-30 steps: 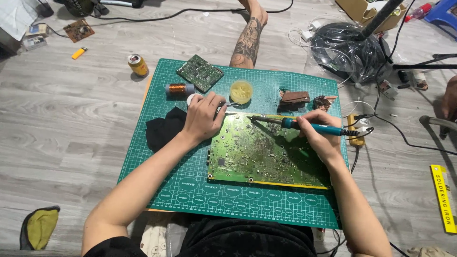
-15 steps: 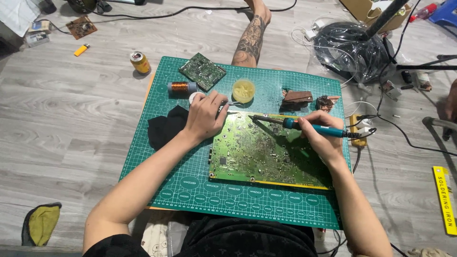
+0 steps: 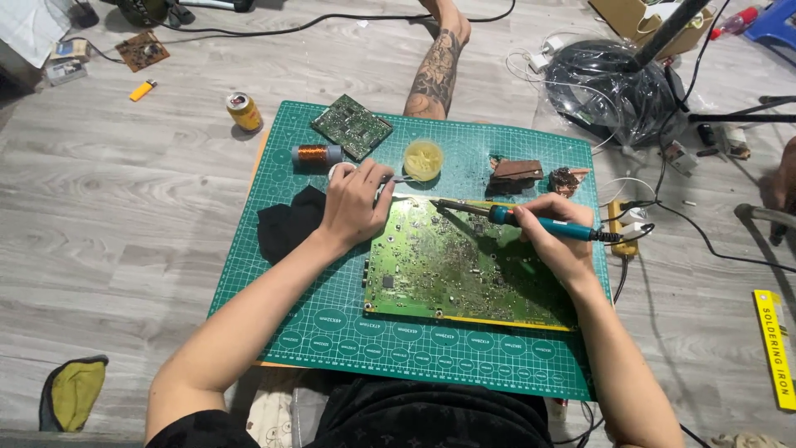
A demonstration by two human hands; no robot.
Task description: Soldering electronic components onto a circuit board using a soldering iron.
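Observation:
A large green circuit board (image 3: 452,270) lies on a green cutting mat (image 3: 332,319). My right hand (image 3: 560,236) grips a teal-handled soldering iron (image 3: 531,222) whose tip rests over the board's upper middle. My left hand (image 3: 355,203) sits at the board's top left corner, pinching thin metal tweezers (image 3: 396,178) that point toward a small round yellow jar (image 3: 424,159). A black cloth (image 3: 286,224) lies just left of that hand.
On the mat's far part lie a smaller green board (image 3: 351,126), a copper wire spool (image 3: 316,155) and a brown iron stand (image 3: 516,172). A drink can (image 3: 244,111), an orange lighter (image 3: 143,90), a tattooed leg (image 3: 434,70), cables and a yellow box (image 3: 774,348) lie on the wooden floor.
Both hands stay at the board's top edge. The view has shifted slightly; nothing was picked up or let go.

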